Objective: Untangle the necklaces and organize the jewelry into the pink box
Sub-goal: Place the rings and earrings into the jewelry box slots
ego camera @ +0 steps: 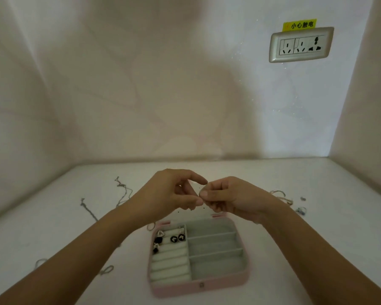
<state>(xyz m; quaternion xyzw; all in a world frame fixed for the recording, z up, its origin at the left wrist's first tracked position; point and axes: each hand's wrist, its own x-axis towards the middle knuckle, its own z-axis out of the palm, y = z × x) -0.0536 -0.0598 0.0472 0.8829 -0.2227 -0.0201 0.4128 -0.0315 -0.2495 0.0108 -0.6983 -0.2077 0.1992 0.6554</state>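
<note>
The pink box [198, 287] lies open near the table's front, with grey compartments on its right and white ring rolls on its left. Several black and silver earrings [176, 238] sit in the upper rolls. Above the box my left hand [174, 194] and my right hand [227, 199] meet fingertip to fingertip, pinching a tiny piece of jewelry [200, 193] too small to identify. Thin chain necklaces [123, 192] lie on the table to the left, another chain [88, 209] further left, and a gold chain [282, 195] lies to the right.
Small jewelry bits [300, 210] lie at the right beside the gold chain. Chain loops [106, 270] lie at the front left. A small ring [151, 226] sits by the box's top-left corner. A wall socket [300, 45] with a yellow label is on the back wall. Walls enclose the white table.
</note>
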